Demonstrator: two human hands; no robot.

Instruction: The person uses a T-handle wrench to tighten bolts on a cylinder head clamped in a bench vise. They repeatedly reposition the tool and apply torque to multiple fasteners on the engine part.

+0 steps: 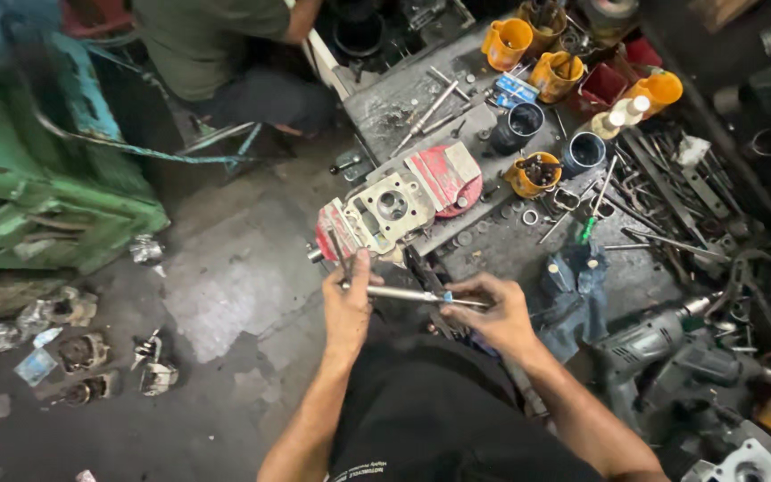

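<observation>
From my feed, both hands grip the rod (421,295): left hand (347,308) fingers closed at its left end, right hand (495,314) pinching the right; rod lies horizontal, just below the vise (443,178).

Small blue box (517,89) among yellow cups (507,43)

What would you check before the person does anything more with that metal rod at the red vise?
1. Both hands on the metal rod: left hand and right hand each grip it. Ok.
2. Metal block held in the red vise: seated between the jaws. Ok; tightness cannot tell.
3. Rod lined up with the block: cannot tell.
4. Bench tidy: loose tools and washers lie close. Not ok.
5. Drill clear of the right elbow: close by. Cannot tell.
</observation>
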